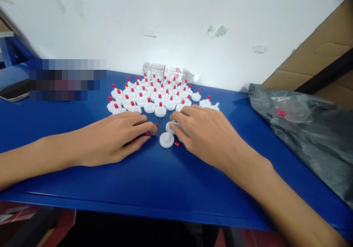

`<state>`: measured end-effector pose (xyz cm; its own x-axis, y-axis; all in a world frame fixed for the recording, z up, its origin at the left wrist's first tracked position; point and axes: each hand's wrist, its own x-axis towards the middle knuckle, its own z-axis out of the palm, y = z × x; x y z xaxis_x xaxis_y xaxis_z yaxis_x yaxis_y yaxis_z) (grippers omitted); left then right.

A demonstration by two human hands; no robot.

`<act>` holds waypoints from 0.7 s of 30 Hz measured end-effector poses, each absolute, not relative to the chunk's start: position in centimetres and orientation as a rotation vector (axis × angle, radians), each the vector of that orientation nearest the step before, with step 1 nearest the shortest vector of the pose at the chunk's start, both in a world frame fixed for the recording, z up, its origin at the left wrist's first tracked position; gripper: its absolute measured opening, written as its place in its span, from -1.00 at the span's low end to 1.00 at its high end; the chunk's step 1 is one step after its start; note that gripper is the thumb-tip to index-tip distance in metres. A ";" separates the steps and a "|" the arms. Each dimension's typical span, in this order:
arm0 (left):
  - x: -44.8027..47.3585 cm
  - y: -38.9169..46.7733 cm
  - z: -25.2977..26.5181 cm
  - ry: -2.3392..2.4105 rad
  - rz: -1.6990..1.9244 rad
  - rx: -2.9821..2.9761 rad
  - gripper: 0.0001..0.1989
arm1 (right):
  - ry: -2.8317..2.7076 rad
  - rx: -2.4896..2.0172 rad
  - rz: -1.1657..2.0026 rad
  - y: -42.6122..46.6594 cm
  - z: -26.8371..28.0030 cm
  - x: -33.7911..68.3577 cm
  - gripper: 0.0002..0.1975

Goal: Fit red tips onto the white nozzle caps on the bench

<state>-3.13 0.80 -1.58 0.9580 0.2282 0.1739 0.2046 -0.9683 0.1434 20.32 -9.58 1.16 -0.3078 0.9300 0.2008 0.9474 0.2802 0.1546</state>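
My left hand [128,135] is low over the table with its fingers curled. A small red tip cap [147,133] shows between its thumb and index finger, and more red bits show partly under the palm. My right hand [202,131] bends its thumb and fingers around a white nozzle cap [170,128], which they partly hide. Just in front of it, a white nozzle cap without a red tip [167,140] lies beside a loose red tip cap [177,143]. Behind both hands stand several white caps with red tips [149,106], grouped closely.
A clear plastic bottle [168,72] lies on its side against the white wall. At right are a grey plastic bag [300,140], a small clear bag with red pieces [292,109] and cardboard [317,52]. A phone [15,92] rests on the blue table [138,188] at left.
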 end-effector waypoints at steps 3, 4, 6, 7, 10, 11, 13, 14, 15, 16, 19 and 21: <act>-3.3 0.9 -1.6 0.319 0.270 2.984 -0.72 | -2.476 -1.810 -0.393 -9.6 1.2 20.3 -0.78; -3.3 0.9 -1.6 0.319 0.265 2.985 -0.71 | -2.482 -1.812 -0.393 -9.6 1.2 20.3 -0.78; -3.2 0.9 -1.7 0.316 0.265 2.985 -0.72 | -2.482 -1.812 -0.401 -9.6 1.2 20.3 -0.79; -3.1 0.9 -1.7 0.314 0.262 2.984 -0.72 | -2.479 -1.810 -0.405 -9.6 1.1 20.3 -0.79; -3.0 0.9 -1.7 0.308 0.273 2.986 -0.73 | -2.470 -1.800 -0.411 -9.6 1.1 20.4 -0.78; -3.0 1.0 -1.8 0.306 0.279 2.982 -0.73 | -2.470 -1.800 -0.408 -9.6 1.0 20.4 -0.77; -3.0 1.0 -1.8 0.305 0.286 2.972 -0.73 | -2.473 -1.800 -0.401 -9.5 1.0 20.4 -0.77; -3.0 1.0 -1.8 0.306 0.282 2.970 -0.73 | -2.477 -1.802 -0.398 -9.5 1.0 20.4 -0.77; -3.0 1.0 -1.8 0.309 0.278 2.972 -0.73 | -2.480 -1.805 -0.395 -9.5 1.1 20.4 -0.77; -3.0 1.0 -1.8 0.312 0.273 2.975 -0.73 | -2.482 -1.807 -0.393 -9.5 1.1 20.4 -0.77; -3.0 0.9 -1.8 0.321 0.269 2.973 -0.73 | -2.482 -1.812 -0.392 -9.6 1.1 20.3 -0.77; -3.0 0.9 -1.7 0.325 0.275 2.961 -0.74 | -2.482 -1.809 -0.391 -9.6 1.1 20.4 -0.77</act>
